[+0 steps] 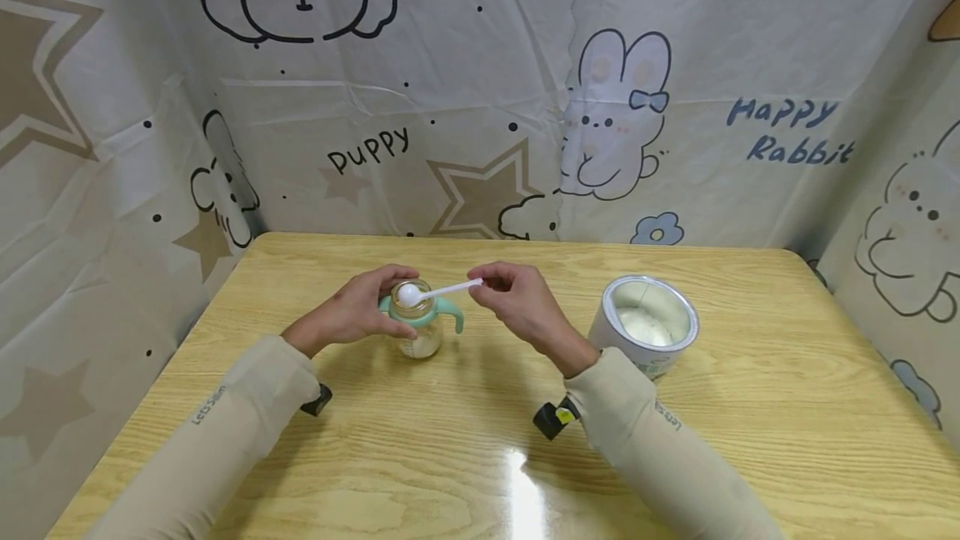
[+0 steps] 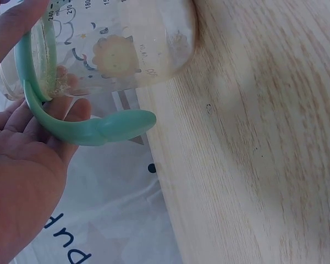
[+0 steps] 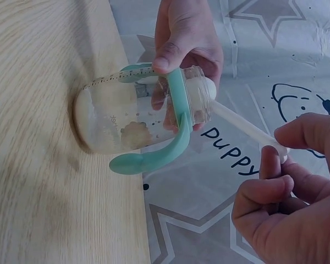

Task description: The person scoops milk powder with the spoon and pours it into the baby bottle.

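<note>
A wood-grained desk (image 1: 405, 448) with rounded far corners is being enclosed at the back, left and right by pale, creased cloth (image 1: 465, 65). The cloth is being patterned by outlined puppies (image 1: 300, 2), rabbits (image 1: 611, 144), brown stars (image 1: 487, 190), blue flowers (image 1: 657, 229), black dots (image 1: 513, 127) and the words "Puppy" and "Happy Rabbit" (image 1: 791, 132). Toward the desk's near side, light is being reflected as a bright white patch (image 1: 527, 502).

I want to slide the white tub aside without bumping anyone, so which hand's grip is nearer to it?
Right. The right grip, pinching the scoop, is just left of the white tub; the left grip, on the bottle, is farther left.
</note>
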The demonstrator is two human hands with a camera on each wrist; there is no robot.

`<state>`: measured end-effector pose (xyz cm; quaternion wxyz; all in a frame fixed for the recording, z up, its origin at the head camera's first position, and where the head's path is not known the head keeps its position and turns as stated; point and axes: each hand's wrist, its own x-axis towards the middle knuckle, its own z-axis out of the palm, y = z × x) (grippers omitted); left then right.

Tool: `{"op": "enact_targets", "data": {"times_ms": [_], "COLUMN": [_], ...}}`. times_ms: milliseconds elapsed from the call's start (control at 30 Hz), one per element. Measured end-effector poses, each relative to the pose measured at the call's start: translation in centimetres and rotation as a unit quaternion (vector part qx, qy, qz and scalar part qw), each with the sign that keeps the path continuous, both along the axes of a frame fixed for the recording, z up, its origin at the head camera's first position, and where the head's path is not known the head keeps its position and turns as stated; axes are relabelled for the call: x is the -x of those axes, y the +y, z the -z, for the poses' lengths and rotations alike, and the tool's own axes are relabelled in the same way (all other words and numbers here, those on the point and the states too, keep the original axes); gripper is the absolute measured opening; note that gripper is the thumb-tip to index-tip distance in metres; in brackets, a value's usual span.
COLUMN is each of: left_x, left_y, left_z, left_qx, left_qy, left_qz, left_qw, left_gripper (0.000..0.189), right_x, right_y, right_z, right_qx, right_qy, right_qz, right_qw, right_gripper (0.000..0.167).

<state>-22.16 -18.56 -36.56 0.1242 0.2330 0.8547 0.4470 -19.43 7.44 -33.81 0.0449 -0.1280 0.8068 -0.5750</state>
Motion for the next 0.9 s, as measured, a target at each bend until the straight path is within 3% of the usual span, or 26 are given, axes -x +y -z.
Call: {"op": "enact_targets", "data": {"times_ms": [433,900], "left_x": [0.12,0.19], "left_y": [-0.01,0.33], "left_z": [-0.28,-1.0], "left_qx": [0.008,0.06], "left_qy": [0.002,0.038], "left_qz": [0.005,0.013], "left_qw": [1.0,0.9974], "left_gripper": [0.08,0.082], "right_x": [0.04,0.66], "right_y": [0.16,0.37], "right_z": [-0.09,-0.52], "right_qx": [-0.01,-0.005], "right_qy": [-0.015,-0.071], "right_qz": [0.009,0.032], "right_qw": [0.9998,0.997], "right_gripper": [0.022,0.029]}}
